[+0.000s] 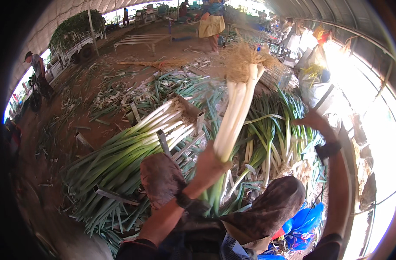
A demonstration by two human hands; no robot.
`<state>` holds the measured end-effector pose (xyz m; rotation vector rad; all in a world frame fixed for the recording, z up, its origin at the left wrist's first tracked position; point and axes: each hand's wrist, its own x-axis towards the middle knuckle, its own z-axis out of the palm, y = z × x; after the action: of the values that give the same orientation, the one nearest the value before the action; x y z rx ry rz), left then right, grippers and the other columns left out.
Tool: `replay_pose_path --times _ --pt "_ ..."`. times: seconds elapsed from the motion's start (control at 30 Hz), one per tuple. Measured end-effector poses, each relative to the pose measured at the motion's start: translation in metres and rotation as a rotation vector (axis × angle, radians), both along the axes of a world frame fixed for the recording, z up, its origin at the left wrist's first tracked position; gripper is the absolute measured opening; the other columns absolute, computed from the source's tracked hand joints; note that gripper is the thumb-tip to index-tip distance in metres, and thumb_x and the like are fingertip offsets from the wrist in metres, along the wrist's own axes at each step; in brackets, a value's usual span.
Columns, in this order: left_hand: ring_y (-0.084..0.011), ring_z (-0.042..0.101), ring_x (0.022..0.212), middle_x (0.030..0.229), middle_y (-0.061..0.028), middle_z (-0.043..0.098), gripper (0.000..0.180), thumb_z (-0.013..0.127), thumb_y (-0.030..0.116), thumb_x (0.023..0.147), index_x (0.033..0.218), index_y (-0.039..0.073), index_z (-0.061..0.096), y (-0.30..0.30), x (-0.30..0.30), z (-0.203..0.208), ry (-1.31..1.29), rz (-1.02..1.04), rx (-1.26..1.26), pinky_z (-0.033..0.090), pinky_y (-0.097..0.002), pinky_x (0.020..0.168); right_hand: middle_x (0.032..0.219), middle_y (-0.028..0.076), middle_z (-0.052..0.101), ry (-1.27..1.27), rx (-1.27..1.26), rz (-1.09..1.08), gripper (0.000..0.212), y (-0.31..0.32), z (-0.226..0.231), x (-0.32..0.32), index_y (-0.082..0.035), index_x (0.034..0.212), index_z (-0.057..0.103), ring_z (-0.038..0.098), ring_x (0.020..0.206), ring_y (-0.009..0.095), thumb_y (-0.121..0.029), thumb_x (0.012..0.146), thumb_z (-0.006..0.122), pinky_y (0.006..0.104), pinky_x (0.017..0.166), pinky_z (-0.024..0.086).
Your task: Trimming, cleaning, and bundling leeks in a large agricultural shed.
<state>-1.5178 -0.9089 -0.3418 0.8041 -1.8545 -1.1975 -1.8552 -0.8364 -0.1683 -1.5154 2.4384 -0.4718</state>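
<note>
A bunch of long green onions point(236, 115) stands nearly upright before me, its shaggy brown roots point(243, 58) at the top and the leaves hanging down between my knees. My left hand point(211, 167) is closed round the lower part of the white stalks. Out to the right, my right hand point(314, 123) is raised with its fingers apart and nothing visible in them. It is beside a heap of untrimmed green onions point(267, 125). To my left, cleaned green onions point(133, 143) lie side by side in a metal frame point(163, 142), white ends toward the far right.
Cut leaves point(107, 102) litter the brown ground. Blue plastic point(304, 221) lies by my right knee. Farther off are a low bench point(141, 41), a truck loaded with greens point(79, 34), a person standing point(211, 26) and a person at the left point(38, 71). White sacks point(312, 78) stand at the right.
</note>
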Motion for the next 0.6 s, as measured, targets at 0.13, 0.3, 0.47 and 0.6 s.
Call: replay_pose_path --times 0.13,0.3,0.47,0.6 --pt "-0.0313 0.066 0.077 0.092 -0.0183 0.063 0.064 0.081 0.024 0.071 0.119 0.0 0.046 0.04 -0.037 0.017 -0.035 0.171 -0.198 0.054 -0.0389 0.068 0.131 0.019 0.054 -1.086 -0.517 0.64 0.067 -0.042 -0.084 0.114 0.0 0.142 0.036 0.052 0.124 0.028 -0.025 0.088 0.066 0.0424 0.104 0.043" --pt "-0.0403 0.063 0.087 0.096 -0.0227 0.062 0.056 0.072 0.029 0.085 0.124 0.001 0.044 0.053 -0.042 0.024 0.093 -0.039 -0.309 0.05 -0.0435 0.073 0.131 0.02 0.053 -1.401 -0.645 0.392 0.067 -0.023 -0.071 0.134 0.001 0.142 0.033 0.056 0.119 0.03 -0.033 0.091 0.062 0.0468 0.102 0.045" --pt "-0.0187 0.063 0.083 0.096 -0.012 0.066 0.04 0.06 0.033 0.095 0.117 0.0 0.055 0.041 -0.03 0.009 0.266 -0.226 0.14 0.049 -0.0318 0.073 0.134 0.019 0.052 -1.415 -0.636 0.363 0.066 -0.014 -0.068 0.135 0.002 0.14 0.036 0.055 0.12 0.033 -0.038 0.093 0.059 0.046 0.101 0.046" --pt "-0.0123 0.058 0.08 0.09 -0.0068 0.065 0.041 0.058 0.033 0.097 0.119 -0.001 0.055 0.042 -0.022 -0.009 0.285 -0.24 0.249 0.048 -0.0294 0.072 0.13 0.015 0.056 -0.857 -0.778 0.412 0.062 -0.007 -0.074 0.126 -0.003 0.136 0.044 0.057 0.115 0.028 -0.028 0.084 0.067 0.0395 0.098 0.047"
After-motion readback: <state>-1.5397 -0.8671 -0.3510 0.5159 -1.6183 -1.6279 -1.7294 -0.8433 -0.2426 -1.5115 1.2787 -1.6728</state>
